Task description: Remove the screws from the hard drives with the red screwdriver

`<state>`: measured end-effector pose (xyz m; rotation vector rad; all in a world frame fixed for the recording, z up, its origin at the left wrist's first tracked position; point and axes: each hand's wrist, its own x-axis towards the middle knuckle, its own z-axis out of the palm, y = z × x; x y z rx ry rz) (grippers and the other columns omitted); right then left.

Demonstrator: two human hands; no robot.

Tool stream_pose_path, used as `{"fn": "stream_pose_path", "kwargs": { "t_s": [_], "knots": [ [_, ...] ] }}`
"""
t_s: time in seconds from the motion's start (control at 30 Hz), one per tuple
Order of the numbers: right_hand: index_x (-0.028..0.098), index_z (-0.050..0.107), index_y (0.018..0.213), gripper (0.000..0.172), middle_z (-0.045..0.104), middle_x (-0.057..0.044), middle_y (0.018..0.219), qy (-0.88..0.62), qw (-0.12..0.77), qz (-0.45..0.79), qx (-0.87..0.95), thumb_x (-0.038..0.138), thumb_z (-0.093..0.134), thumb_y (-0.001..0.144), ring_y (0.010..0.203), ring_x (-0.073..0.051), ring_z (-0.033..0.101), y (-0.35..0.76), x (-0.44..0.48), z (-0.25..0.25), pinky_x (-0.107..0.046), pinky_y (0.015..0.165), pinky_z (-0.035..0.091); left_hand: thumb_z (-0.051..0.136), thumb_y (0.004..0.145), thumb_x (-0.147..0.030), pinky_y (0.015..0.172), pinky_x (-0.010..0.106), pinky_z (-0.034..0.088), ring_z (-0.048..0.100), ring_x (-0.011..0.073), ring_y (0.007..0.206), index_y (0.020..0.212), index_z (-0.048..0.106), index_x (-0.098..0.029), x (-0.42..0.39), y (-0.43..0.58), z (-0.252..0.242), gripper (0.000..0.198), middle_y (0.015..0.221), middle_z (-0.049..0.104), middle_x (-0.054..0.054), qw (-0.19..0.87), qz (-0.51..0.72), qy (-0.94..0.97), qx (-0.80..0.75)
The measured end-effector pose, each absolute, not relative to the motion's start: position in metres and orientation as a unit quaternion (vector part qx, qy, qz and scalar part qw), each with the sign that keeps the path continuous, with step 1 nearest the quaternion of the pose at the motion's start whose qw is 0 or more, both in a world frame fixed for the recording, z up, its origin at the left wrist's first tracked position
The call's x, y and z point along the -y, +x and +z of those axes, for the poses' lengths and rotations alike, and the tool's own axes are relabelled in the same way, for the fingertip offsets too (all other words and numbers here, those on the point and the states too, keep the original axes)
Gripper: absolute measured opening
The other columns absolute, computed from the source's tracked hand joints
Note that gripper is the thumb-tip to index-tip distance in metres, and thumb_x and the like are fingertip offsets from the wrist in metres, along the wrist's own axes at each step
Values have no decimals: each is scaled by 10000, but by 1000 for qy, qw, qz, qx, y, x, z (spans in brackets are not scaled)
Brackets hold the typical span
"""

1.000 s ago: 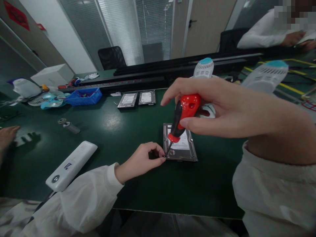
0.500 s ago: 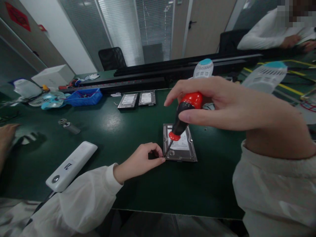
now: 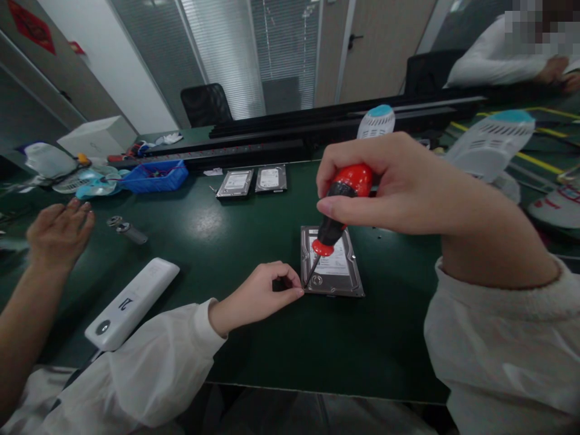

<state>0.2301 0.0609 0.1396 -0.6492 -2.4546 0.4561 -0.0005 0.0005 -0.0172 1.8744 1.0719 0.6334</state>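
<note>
My right hand [image 3: 385, 187] is wrapped round the red-and-black handle of a screwdriver [image 3: 333, 223]. Its thin shaft slants down to the near left corner of a hard drive [image 3: 338, 281], which lies label up on the green table. At that same corner, the thumb and forefinger of my left hand [image 3: 263, 296] are pinched together beside the screwdriver's tip. Whatever sits between those fingertips is hidden or too small to name.
Two more hard drives [image 3: 235, 183] lie farther back, near a blue basket [image 3: 156, 176]. A white power bank [image 3: 131, 304] and small metal cylinders [image 3: 131, 231] are on the left. Another person's hand [image 3: 61, 232] reaches in there. White fans [image 3: 492, 142] stand at right.
The fingers of my right hand have closed further round the screwdriver handle. The other person's hand at left has come farther into view and risen. My left hand stays at the drive's corner.
</note>
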Motion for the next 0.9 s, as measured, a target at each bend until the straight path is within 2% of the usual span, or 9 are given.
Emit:
{"fn": "stream_pose_path", "kwargs": {
  "t_s": [0.47,0.9],
  "knots": [
    [187,594,775,146,516,33,669,-243,280,166,914,292,662,850,636,-108,443,230,-61,139,-273,612,355,714,901,-242,785,290,493,626,156,831,888,710,-184,0,0,-17,60,913,703,18,430,263,755,-419],
    [194,588,761,140,513,27,671,-245,280,145,917,283,649,850,635,-111,452,229,-60,140,-282,607,365,746,884,-289,794,303,499,623,166,838,881,713,-191,0,0,-20,104,903,696,17,424,264,751,-432]
  ]
}}
